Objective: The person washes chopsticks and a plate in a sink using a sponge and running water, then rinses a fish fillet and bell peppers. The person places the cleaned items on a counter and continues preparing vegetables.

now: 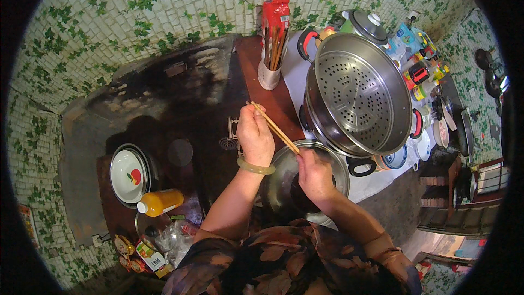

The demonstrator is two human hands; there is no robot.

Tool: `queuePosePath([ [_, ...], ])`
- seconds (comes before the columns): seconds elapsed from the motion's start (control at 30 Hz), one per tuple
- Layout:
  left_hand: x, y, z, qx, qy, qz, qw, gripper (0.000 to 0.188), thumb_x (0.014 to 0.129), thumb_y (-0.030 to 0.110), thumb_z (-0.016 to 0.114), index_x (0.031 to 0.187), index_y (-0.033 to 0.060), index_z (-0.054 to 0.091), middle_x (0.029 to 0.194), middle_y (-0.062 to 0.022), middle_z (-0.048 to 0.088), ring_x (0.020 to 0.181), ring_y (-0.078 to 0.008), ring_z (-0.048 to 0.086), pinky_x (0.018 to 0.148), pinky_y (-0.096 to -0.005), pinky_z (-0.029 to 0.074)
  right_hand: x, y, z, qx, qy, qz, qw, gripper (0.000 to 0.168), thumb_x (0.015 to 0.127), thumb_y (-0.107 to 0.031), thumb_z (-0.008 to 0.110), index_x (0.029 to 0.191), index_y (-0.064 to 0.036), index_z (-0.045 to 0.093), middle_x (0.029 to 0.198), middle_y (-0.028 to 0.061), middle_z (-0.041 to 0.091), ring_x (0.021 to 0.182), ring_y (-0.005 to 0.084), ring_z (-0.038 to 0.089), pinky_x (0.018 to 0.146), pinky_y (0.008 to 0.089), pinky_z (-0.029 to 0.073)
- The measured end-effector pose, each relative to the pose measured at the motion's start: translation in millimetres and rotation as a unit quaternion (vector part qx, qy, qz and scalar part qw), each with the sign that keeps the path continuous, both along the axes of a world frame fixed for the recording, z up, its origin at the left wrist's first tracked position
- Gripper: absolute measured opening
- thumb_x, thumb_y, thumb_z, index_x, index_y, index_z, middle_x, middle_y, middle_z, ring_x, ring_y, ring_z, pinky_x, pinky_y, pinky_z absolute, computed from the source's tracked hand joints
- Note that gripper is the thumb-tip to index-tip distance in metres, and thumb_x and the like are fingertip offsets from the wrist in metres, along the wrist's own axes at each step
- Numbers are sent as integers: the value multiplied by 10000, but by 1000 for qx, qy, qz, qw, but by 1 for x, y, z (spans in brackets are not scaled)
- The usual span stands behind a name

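A pair of wooden chopsticks (278,129) spans the gap between my two hands. My left hand (254,135), with a pale bangle on the wrist, grips their upper left ends. Around the lower right ends my right hand (315,174) is closed. Beneath my forearms sits a wide metal pan or lid (282,184), partly hidden by my right hand; what it holds cannot be made out. Just right of the chopsticks a stainless steel steamer (356,90) with a perforated base rests tilted on the table. A white holder (269,74) with several dark chopsticks stands beyond my hands.
Behind the holder is a red packet (275,12). A green cooker with a dark lid (366,26) and several bottles (421,82) crowd the right side. On the left are an enamel basin (126,177), an orange bottle (161,202) and plastic bags (178,237).
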State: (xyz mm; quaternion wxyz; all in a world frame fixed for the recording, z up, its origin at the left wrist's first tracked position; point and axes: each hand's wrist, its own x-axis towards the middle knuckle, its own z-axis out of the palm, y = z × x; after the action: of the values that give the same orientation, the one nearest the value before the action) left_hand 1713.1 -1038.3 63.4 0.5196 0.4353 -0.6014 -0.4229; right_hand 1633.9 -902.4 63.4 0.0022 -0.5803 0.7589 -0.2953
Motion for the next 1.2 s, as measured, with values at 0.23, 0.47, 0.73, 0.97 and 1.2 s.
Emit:
queuePosePath([
  [0.23,5,4,-1,118,157,-134,971,154,918,135,423,897,28,532,689,7,470,577,-53,439,516,-207,378,-2,-2,3,40,-158,3,987,103,829,-106,537,897,-36,504,690,199,570,642,380,564,526,432,443],
  [0.47,6,0,-9,57,55,-102,992,141,898,120,451,904,9,539,712,-65,520,629,-164,508,563,-287,415,-3,0,3,47,-209,16,977,92,839,-107,525,902,-49,491,671,210,560,641,403,554,516,447,427],
  [0.73,0,6,5,-131,-93,6,987,73,850,59,470,862,-4,505,777,-170,543,735,-357,537,629,-407,433,1,4,1,56,-144,2,988,90,840,-112,523,890,-49,482,637,204,551,608,402,547,503,458,420],
  [0.97,2,2,2,-222,-170,29,960,56,808,47,493,842,2,489,766,-165,536,666,-363,535,571,-424,430,2,8,4,74,-245,29,966,99,841,-100,532,873,-22,480,681,210,551,624,350,572,525,407,430],
  [1.2,14,-5,-1,-77,-12,18,997,106,843,99,501,767,25,493,670,-91,509,587,-231,520,544,-348,418,-8,7,15,147,-620,44,770,93,901,-130,472,908,-46,511,608,-5,462,479,67,406,410,202,324],
])
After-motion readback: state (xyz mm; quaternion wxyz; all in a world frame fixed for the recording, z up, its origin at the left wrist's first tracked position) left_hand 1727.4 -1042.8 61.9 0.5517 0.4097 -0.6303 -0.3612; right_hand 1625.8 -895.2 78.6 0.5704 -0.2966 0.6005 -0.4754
